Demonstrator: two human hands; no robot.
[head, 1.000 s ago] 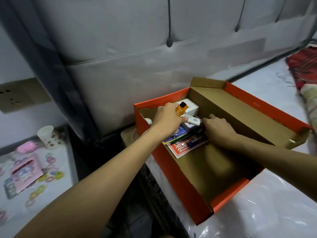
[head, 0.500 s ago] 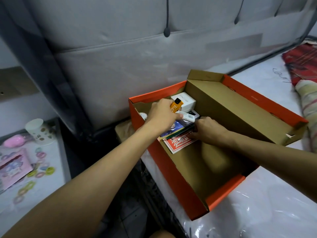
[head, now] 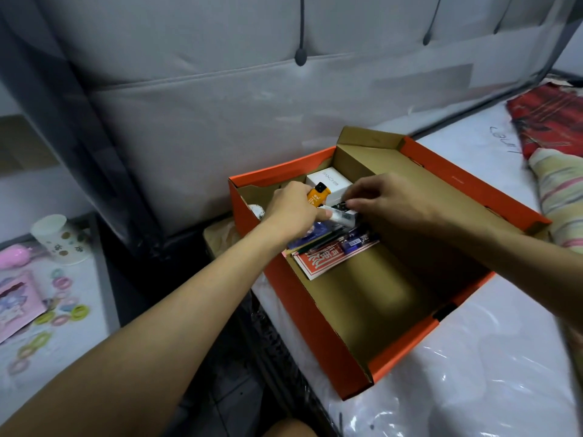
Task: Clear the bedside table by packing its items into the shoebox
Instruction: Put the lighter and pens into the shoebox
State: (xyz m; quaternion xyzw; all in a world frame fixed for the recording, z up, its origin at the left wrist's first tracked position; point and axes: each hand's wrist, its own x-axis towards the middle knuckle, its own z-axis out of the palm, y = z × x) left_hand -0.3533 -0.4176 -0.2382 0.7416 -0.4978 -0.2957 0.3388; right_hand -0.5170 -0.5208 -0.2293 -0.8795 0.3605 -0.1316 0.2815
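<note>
An orange shoebox [head: 318, 329] with a brown inside lies open on the bed's edge. In its far corner sit a white carton [head: 331, 180], a red booklet [head: 318, 263], pens and a blue packet. My left hand [head: 291, 212] reaches into the box and grips an orange tube [head: 317, 194] with a black cap together with a white tube [head: 342, 217]. My right hand [head: 388, 205] hovers over the same corner, its fingertips pinching at the white tube's far end.
The bedside table [head: 91, 313] at the left holds a paper cup [head: 60, 239], a pink case [head: 14, 257], a pink card and several coloured rings. A padded headboard stands behind. A red cloth [head: 549, 121] and a striped pillow lie on the plastic-covered mattress.
My right hand has lifted off the booklet and pens and moved up to the white tube. My left hand stays in the box's far corner with the tubes.
</note>
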